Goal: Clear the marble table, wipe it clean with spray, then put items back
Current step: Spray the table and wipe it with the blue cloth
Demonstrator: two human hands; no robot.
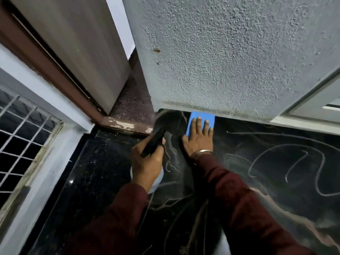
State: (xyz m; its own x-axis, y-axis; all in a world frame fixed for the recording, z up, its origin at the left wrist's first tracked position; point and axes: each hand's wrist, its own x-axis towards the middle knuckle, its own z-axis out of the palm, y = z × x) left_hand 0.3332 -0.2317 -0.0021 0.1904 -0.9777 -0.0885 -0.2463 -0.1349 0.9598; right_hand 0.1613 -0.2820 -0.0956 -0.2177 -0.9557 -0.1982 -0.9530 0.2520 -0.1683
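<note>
Head view, the only one: we see the right hand flat, fingers straight, pressing a blue cloth onto the black marble table right at the wall. The left hand grips a spray bottle, black nozzle pointing up-right toward the cloth, white body mostly hidden below the hand. The cloth lies straight ahead of the right hand's fingers, in the back corner; unwiped streaky marble runs rightward, so we judge the right hand sweeps next.
</note>
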